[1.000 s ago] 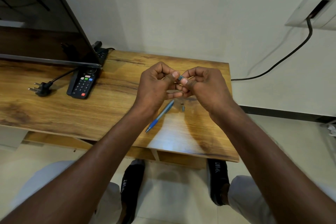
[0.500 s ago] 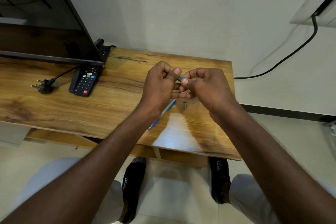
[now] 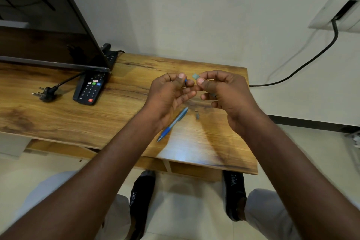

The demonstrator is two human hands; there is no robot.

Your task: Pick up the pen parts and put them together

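Since half a second ago we see the hands pulled slightly apart: they were pressed together on one small piece, and now there's a gap between the two pinches.

Right hand (image 3: 224,93) pinches a small pale grey-green piece (image 3: 195,76) between thumb and forefinger, its end sticking up above the thumb; the remaining fingers are loosely curled below. Another bit of the same colour peeks out under that hand's curled fingers, and we can't tell if it's the same part.

Left hand (image 3: 169,93) pinches a tiny blue piece (image 3: 186,80) at thumb and fingertip, other fingers half curled. The two pieces sit just beside each other, not touching as far as we can see. Both hands hover above the wooden table (image 3: 58,119), not resting on it.

Directly below the hands, a blue pen body (image 3: 172,123) lies on the table, angled, tip toward us, partly under the left wrist. Just right of its far end, under the right hand, lie two small loose parts (image 3: 197,115), too small to identify.

Well left of the left hand: a black remote (image 3: 90,88) lying flat, and further left a black plug (image 3: 45,94) with its cord. Behind those, a dark TV screen (image 3: 42,25) stands on the table. Right of the right hand, a black cable (image 3: 303,64) runs along the wall up to a white wall socket (image 3: 335,8).

Below the table edge we see our knees and black socks (image 3: 142,200) on the tiled floor.
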